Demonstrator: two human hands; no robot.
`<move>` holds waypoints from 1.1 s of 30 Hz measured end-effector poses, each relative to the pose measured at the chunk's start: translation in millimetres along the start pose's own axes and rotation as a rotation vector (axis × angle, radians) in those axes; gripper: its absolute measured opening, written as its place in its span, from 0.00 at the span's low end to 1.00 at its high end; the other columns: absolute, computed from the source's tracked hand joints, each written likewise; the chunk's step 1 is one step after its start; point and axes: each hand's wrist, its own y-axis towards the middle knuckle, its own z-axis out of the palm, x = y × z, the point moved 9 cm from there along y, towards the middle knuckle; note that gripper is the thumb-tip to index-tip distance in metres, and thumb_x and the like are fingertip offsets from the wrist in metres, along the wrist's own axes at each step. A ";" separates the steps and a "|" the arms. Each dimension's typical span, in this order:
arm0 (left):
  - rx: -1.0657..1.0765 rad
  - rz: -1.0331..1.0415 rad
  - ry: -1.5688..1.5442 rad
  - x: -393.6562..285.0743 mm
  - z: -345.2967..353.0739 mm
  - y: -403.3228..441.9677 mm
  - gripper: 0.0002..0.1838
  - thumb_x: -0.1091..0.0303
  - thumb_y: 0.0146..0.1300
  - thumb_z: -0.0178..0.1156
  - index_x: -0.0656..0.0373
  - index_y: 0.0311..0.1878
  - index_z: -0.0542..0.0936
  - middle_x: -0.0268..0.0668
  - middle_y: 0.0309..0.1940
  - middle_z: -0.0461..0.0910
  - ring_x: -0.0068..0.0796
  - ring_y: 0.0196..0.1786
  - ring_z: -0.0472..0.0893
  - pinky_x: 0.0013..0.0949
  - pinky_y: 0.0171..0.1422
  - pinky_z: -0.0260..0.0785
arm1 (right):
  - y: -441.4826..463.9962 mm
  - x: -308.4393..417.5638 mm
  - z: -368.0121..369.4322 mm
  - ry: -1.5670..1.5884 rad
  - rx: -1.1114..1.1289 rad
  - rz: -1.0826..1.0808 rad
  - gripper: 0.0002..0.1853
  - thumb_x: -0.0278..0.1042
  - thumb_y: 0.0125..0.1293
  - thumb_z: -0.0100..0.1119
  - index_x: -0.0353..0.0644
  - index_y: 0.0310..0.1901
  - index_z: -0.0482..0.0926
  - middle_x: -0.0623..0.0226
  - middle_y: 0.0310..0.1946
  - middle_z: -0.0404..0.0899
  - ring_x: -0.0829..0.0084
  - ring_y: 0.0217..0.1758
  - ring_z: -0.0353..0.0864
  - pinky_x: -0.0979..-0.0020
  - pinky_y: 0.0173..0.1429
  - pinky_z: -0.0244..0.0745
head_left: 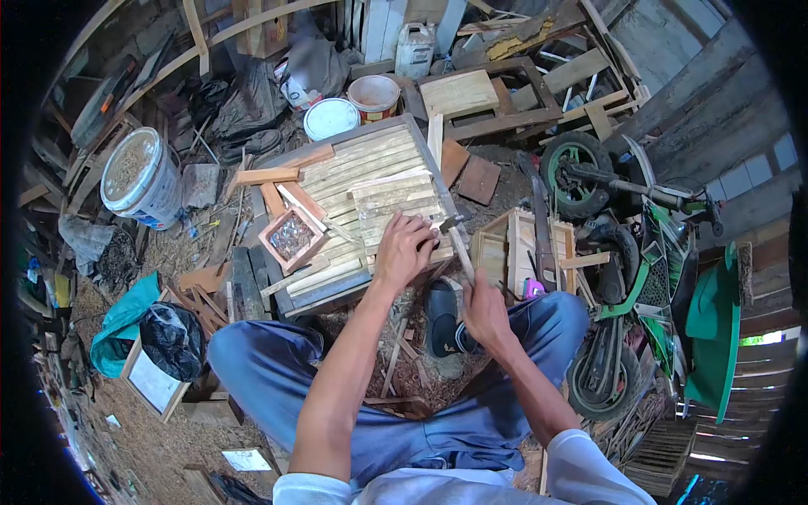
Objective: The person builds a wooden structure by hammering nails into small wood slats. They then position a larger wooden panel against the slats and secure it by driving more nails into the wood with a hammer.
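Note:
My right hand (486, 313) is wrapped round the wooden handle of a hammer (462, 248). The dark hammer head is by the right edge of a small slatted wooden panel (383, 202). My left hand (406, 248) rests on that panel, its fingers curled together close to the hammer head; what they pinch, if anything, is too small to make out. Under the panel is a low slatted wooden table (345, 172) with a grey frame. On its left side stands a small wooden box (290, 263) holding many small metallic pieces, probably nails. Wood offcuts (268, 176) lie near the box.
To the right are a wooden crate (497, 252), a handsaw (541, 215) and a green-and-black small motorbike (644, 290). Behind the table stand paint buckets (374, 94) and a white jug (415, 50). A large bucket (141, 178) is at left. Wood scraps and shavings cover the floor.

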 end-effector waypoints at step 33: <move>-0.002 -0.013 -0.004 3.5 0.7 -0.7 0.07 0.70 0.56 0.67 0.62 0.37 0.84 0.42 0.46 0.84 0.44 0.55 0.79 0.51 0.74 0.61 | -10.4 31.3 -35.3 0.157 -0.171 0.010 0.10 0.34 0.75 0.49 0.38 0.43 0.61 0.33 0.24 0.75 0.31 0.34 0.76 0.38 0.32 0.65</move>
